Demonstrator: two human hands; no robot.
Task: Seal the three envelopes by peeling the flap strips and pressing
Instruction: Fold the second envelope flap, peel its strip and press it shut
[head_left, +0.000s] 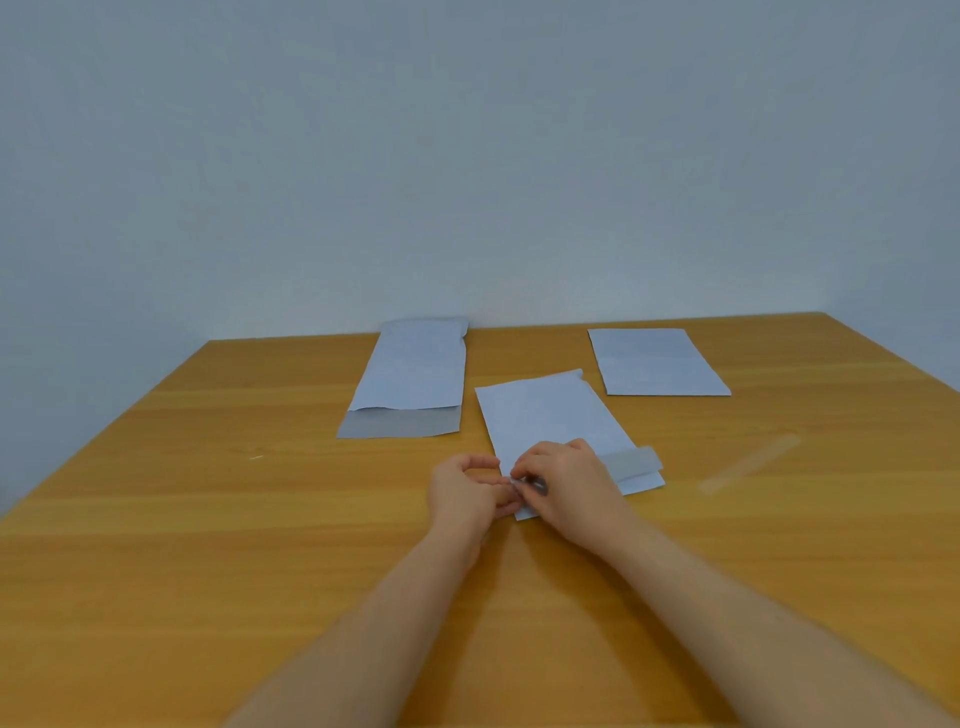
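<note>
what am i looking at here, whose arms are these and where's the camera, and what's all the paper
There is no machine here. The camera sits on a person's head and looks forward and down, so the two bare arms reaching in from the bottom are the wearer's own.

On the wooden table lie three white envelopes. The left envelope has its grey flap open toward the person. The right envelope lies flat, farther back. The middle envelope is being worked on: the left hand and right hand pinch at the near corner of its flap, apparently at the peel strip. A thin clear strip lies on the table to the right.
</note>
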